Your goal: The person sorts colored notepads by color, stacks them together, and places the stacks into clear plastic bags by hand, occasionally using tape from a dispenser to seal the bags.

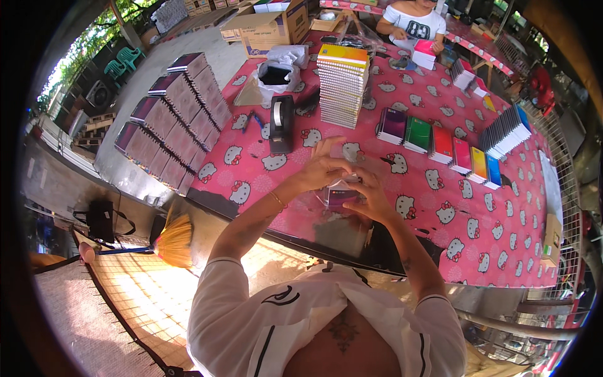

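**Left hand (pixel 321 173) and right hand (pixel 373 197) close together over a small rectangular purple-covered notebook (pixel 339 199) in clear plastic film (pixel 319 197)**

On my feed, the notebook lies near the table's edge, to the right of the black plastic tape dispenser (pixel 281 129) and nearer the wearer. The left hand arches over its far side, thumb and index finger nearly meeting; the right hand curls at its right side. I cannot tell whether either hand's fingertips are clamped on the film, nor how many notebooks it wraps.

Just right of the dispenser and farther off, I see a tall stack of spiral-bound notebooks with a yellow cover on top (pixel 344 81). Well to its right runs a slanting row of 6 short notebook stacks (pixel 441 146): purple, green, red, pink, yellow and blue. Left of the dispenser, purple-covered spiral-bound notebooks stand in tall stepped stacks (pixel 179 119). A crumpled white plastic bag (pixel 292 56) sits just beyond the dispenser, and an open brown cardboard box (pixel 276 34) farther beyond. Beneath the dispenser spreads a pink tablecloth printed with white cat faces (pixel 433 210). Far beyond it, to the right, I see 1 co-worker in a white top (pixel 411 26).
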A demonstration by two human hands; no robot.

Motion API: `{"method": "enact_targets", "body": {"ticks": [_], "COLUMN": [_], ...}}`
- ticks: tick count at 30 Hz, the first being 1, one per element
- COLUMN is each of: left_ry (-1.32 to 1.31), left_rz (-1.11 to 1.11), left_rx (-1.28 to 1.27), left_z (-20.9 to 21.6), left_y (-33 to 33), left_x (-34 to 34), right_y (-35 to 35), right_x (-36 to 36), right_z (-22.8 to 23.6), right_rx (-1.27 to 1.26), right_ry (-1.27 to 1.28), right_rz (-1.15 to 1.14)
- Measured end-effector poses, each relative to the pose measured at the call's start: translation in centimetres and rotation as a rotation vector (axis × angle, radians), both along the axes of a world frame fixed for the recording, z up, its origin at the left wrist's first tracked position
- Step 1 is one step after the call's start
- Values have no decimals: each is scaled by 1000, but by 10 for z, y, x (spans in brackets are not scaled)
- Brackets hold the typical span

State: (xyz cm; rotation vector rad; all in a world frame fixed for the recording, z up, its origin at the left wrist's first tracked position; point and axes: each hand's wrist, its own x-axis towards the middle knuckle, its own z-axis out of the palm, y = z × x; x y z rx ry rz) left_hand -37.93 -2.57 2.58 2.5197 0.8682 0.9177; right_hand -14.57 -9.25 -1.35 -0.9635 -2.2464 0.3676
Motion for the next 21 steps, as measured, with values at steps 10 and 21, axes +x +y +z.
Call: {"method": "enact_targets", "body": {"ticks": [10, 21], "left_ry": [-478, 192], "left_rz": [61, 55], "left_rx": [-1072, 179], "left_z": [-47, 5], "left_y": [10, -57], "left_x": [-8, -6], "right_y": [27, 10], "right_x": [-13, -2], "right_z": [3, 15], "right_rx": [-476, 197], "right_ry": [652, 23], "right_rz": [-101, 41]}}
